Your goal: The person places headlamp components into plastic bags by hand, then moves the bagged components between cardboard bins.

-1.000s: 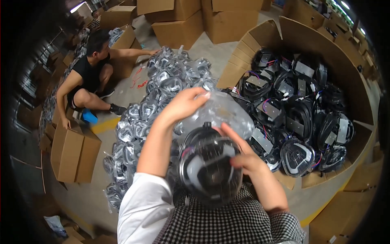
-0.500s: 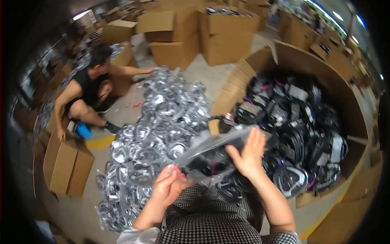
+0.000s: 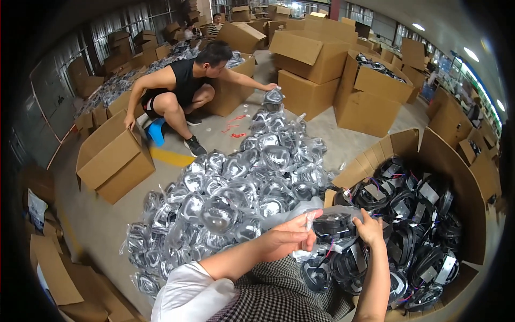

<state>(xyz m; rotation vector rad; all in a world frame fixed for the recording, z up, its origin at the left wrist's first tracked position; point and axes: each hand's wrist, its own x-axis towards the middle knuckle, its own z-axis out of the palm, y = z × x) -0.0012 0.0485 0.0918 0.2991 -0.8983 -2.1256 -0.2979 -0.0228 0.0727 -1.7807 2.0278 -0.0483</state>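
Between my hands is a clear plastic bag point(image 3: 351, 210) with a rounded black part point(image 3: 333, 226) inside, a wire hanging below it. My left hand point(image 3: 292, 237) pinches the bag's left edge between thumb and fingers. At the other end, my right hand point(image 3: 370, 229) grips the bagged part, its fingers partly hidden. To the left spreads a pile of clear-bagged rounded parts point(image 3: 221, 210) on the floor. Bare black parts with wires point(image 3: 405, 214) fill the big open carton point(image 3: 456, 172) on my right.
A squatting person point(image 3: 177, 88) reaches to the pile's far end, other hand on a carton point(image 3: 115, 155). Large cartons point(image 3: 370, 104) stand behind the pile. Open cartons point(image 3: 59, 268) lie at lower left. A yellow line point(image 3: 171, 156) crosses the floor.
My hands have moved rightward with the bag. My right hand went from lying flat and spread on it to gripping its end. The view has tilted up and swung left.
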